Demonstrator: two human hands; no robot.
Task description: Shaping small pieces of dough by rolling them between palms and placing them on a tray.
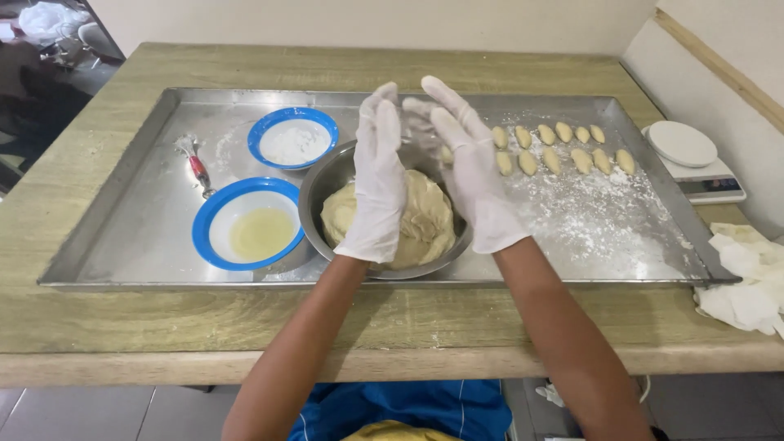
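Note:
Both hands wear white gloves and are raised over a metal bowl (314, 192) that holds a big lump of pale dough (429, 224). My left hand (377, 175) and my right hand (474, 175) stand palm to palm with a narrow gap, fingers stretched upward. I see nothing between them; the fingertips are slightly blurred. The bowl sits in the middle of a large steel tray (122, 204). Several small shaped dough pieces (563, 147) lie in rows on a floured patch at the tray's far right.
Left of the metal bowl are a blue-rimmed bowl of white flour (261, 135) and a blue-rimmed bowl of yellowish liquid (204, 224). A red-handled tool (196, 166) lies further left. A white kitchen scale (694, 159) and crumpled white material (747, 282) sit on the wooden table at right.

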